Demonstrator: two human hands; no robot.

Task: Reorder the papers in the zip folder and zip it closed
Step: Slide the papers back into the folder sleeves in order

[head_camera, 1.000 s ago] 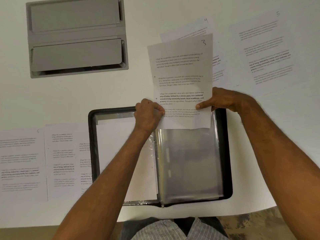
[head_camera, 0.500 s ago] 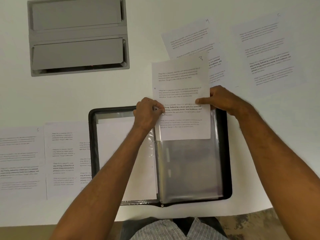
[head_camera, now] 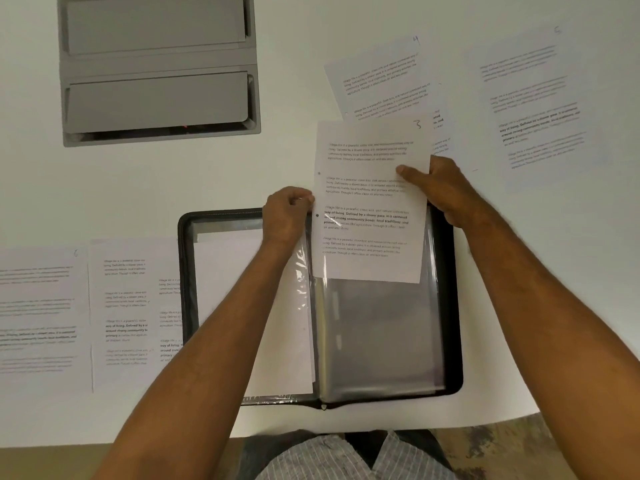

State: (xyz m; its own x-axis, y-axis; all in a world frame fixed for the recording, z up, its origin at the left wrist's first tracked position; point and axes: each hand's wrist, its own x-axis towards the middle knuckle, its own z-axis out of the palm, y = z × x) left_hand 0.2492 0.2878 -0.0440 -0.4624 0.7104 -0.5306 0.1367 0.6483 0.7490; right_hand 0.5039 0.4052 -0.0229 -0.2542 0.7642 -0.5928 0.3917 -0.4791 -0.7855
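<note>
The black zip folder (head_camera: 453,306) lies open on the white table, clear plastic sleeves on its right half, white sheets on its left half. A printed sheet marked 3 (head_camera: 370,202) is partly inside the top of the right clear sleeve (head_camera: 381,334), its upper half sticking out beyond the folder's far edge. My right hand (head_camera: 443,192) grips the sheet's right edge with the thumb on top. My left hand (head_camera: 287,216) pinches the sleeve's top left corner at the sheet's left edge.
Sheets marked 4 (head_camera: 381,77) and 5 (head_camera: 533,105) lie at the far right. More printed sheets (head_camera: 86,313), one marked 6, lie left of the folder, one tucked under its edge. A grey two-slot tray (head_camera: 156,67) sits at the far left. The table's near edge runs below the folder.
The sheet marked 3 has slid down toward me, deeper into the right sleeve. My right hand has shifted higher up the sheet's right edge. My left hand has stayed at the sleeve's corner.
</note>
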